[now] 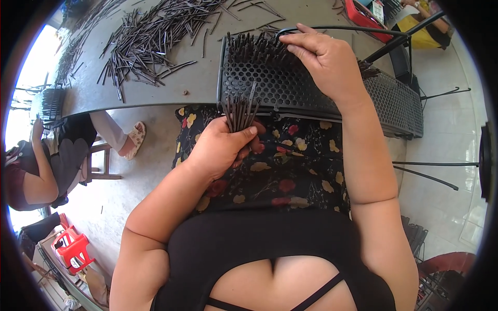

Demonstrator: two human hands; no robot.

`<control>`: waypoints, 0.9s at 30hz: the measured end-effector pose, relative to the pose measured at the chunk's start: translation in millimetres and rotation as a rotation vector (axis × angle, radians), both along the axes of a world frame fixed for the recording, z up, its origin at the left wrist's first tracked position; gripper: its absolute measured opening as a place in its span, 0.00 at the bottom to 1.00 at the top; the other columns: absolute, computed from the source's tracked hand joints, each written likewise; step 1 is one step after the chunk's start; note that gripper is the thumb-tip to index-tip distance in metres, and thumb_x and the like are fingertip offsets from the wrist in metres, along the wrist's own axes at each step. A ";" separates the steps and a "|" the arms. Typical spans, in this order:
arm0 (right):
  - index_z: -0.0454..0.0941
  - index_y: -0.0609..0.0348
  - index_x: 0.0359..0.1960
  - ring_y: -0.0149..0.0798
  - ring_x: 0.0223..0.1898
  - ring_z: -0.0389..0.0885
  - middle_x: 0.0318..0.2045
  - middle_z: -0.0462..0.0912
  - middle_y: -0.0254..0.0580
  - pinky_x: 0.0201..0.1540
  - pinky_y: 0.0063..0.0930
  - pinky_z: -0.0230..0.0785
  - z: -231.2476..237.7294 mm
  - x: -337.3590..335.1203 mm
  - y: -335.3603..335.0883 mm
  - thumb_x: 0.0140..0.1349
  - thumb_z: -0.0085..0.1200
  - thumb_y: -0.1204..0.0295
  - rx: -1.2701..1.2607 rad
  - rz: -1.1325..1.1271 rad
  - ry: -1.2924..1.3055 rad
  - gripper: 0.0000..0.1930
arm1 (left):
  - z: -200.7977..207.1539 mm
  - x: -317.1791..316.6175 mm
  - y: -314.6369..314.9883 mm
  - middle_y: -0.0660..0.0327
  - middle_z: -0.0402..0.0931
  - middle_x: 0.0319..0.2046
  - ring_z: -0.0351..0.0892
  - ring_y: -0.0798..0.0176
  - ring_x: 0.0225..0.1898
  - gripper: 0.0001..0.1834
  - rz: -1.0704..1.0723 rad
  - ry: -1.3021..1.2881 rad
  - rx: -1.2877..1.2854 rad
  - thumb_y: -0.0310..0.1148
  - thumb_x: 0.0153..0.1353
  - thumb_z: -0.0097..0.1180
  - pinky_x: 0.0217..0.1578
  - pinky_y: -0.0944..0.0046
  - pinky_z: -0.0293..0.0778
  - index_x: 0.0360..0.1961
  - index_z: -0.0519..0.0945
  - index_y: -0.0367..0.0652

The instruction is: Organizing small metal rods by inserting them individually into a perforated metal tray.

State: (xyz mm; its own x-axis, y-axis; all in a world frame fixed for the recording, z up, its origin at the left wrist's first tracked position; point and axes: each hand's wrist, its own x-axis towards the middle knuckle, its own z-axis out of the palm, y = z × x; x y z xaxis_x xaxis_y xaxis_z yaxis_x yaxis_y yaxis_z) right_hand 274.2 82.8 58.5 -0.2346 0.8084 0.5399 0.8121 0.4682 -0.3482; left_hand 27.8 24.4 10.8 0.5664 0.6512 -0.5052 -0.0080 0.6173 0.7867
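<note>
My left hand point(218, 142) is closed round a bundle of thin dark sticks point(240, 114), held upright in front of the table edge. One stick rises above the others. Beyond it lies a dark perforated rack point(272, 78) full of round holes. Many similar sticks point(251, 49) stand packed in the holes along its far side. My right hand point(329, 62) reaches over the rack, with thumb and fingertips pinched together at the tops of the standing sticks. Whatever is between those fingertips is too small to make out.
A large heap of loose dark sticks point(148, 41) spreads over the grey table point(171, 96). A second perforated rack point(397, 98) sits to the right. A black metal rod point(358, 30) arches behind my right hand. Another person point(46, 160) sits at the left; a red tray point(358, 18) lies far right.
</note>
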 end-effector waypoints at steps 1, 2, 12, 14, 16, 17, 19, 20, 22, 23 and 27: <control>0.85 0.52 0.44 0.45 0.54 0.81 0.40 0.86 0.41 0.53 0.36 0.75 0.4 -1.2 -1.0 0.61 0.59 0.69 -0.001 0.000 0.001 0.10 | -0.2 -0.3 -0.5 0.61 0.80 0.25 0.66 0.76 0.18 0.07 0.000 0.001 -0.001 0.28 0.68 0.50 0.16 0.73 0.62 0.42 0.79 0.38; 0.85 0.51 0.44 0.46 0.56 0.80 0.41 0.86 0.42 0.53 0.37 0.74 1.6 -3.3 -2.6 0.62 0.59 0.68 -0.041 -0.003 -0.013 0.10 | -0.3 -0.6 -0.9 0.61 0.80 0.25 0.65 0.76 0.18 0.07 0.001 0.004 -0.004 0.29 0.68 0.50 0.16 0.74 0.61 0.42 0.79 0.38; 0.84 0.57 0.45 0.44 0.51 0.83 0.42 0.87 0.41 0.53 0.34 0.74 -10.5 1.0 -6.1 0.63 0.58 0.67 0.156 -0.037 -0.070 0.12 | 2.3 0.6 -6.6 0.64 0.75 0.26 0.64 0.77 0.18 0.12 -0.011 -0.022 0.031 0.30 0.70 0.49 0.15 0.76 0.59 0.48 0.78 0.33; 0.83 0.58 0.45 0.38 0.45 0.84 0.40 0.87 0.40 0.49 0.29 0.75 -1.0 -19.9 -31.6 0.62 0.60 0.70 -0.046 -0.051 0.253 0.12 | 2.5 -1.6 -7.9 0.65 0.76 0.25 0.65 0.77 0.18 0.11 -0.012 -0.026 0.064 0.29 0.69 0.50 0.17 0.75 0.60 0.47 0.79 0.36; 0.82 0.62 0.44 0.23 0.34 0.82 0.33 0.86 0.36 0.40 0.18 0.74 -4.2 -38.5 -50.2 0.57 0.63 0.77 -0.371 0.046 0.794 0.13 | 4.6 -1.4 -9.3 0.65 0.78 0.25 0.66 0.77 0.19 0.09 -0.020 -0.031 0.098 0.29 0.69 0.51 0.18 0.75 0.61 0.45 0.80 0.39; 0.82 0.63 0.41 0.26 0.34 0.82 0.31 0.85 0.36 0.40 0.20 0.74 -0.2 -46.5 -59.4 0.56 0.64 0.77 -0.566 0.098 0.926 0.11 | 7.9 0.7 -10.0 0.66 0.77 0.24 0.66 0.78 0.19 0.09 -0.042 0.002 0.128 0.29 0.69 0.51 0.18 0.75 0.61 0.45 0.81 0.39; 0.81 0.64 0.42 0.26 0.34 0.82 0.31 0.85 0.37 0.39 0.19 0.74 -5.8 -43.8 -61.8 0.56 0.64 0.78 -0.747 0.168 0.914 0.12 | 11.8 2.8 -10.3 0.67 0.77 0.23 0.66 0.78 0.20 0.09 -0.067 0.036 0.159 0.29 0.69 0.51 0.19 0.75 0.61 0.46 0.81 0.39; 0.79 0.64 0.42 0.25 0.33 0.82 0.32 0.86 0.38 0.37 0.18 0.74 -10.7 -41.9 -59.2 0.57 0.63 0.78 -0.677 0.168 0.980 0.12 | 13.0 3.5 -10.2 0.67 0.76 0.23 0.66 0.78 0.19 0.09 -0.067 0.025 0.159 0.28 0.68 0.52 0.18 0.75 0.60 0.46 0.81 0.39; 0.77 0.63 0.41 0.26 0.33 0.83 0.32 0.86 0.40 0.33 0.17 0.72 -1.7 -28.6 -52.1 0.58 0.61 0.78 -0.606 0.069 1.056 0.10 | 13.3 4.8 -9.4 0.68 0.76 0.23 0.66 0.78 0.19 0.09 -0.067 0.015 0.159 0.28 0.68 0.52 0.18 0.76 0.60 0.46 0.81 0.39; 0.77 0.61 0.40 0.27 0.33 0.84 0.33 0.87 0.40 0.30 0.17 0.71 -3.8 -21.4 -48.3 0.60 0.59 0.79 -0.503 0.049 1.097 0.08 | 12.8 5.1 -8.4 0.66 0.75 0.24 0.64 0.78 0.18 0.11 -0.049 0.004 0.139 0.29 0.69 0.50 0.18 0.76 0.59 0.48 0.79 0.36; 0.75 0.61 0.43 0.28 0.35 0.84 0.34 0.87 0.40 0.34 0.17 0.73 -0.8 4.3 -40.1 0.63 0.57 0.79 -0.181 -0.037 1.063 0.08 | 11.3 7.7 -5.0 0.65 0.73 0.25 0.62 0.77 0.17 0.12 -0.004 0.025 0.037 0.29 0.71 0.48 0.16 0.77 0.57 0.49 0.77 0.33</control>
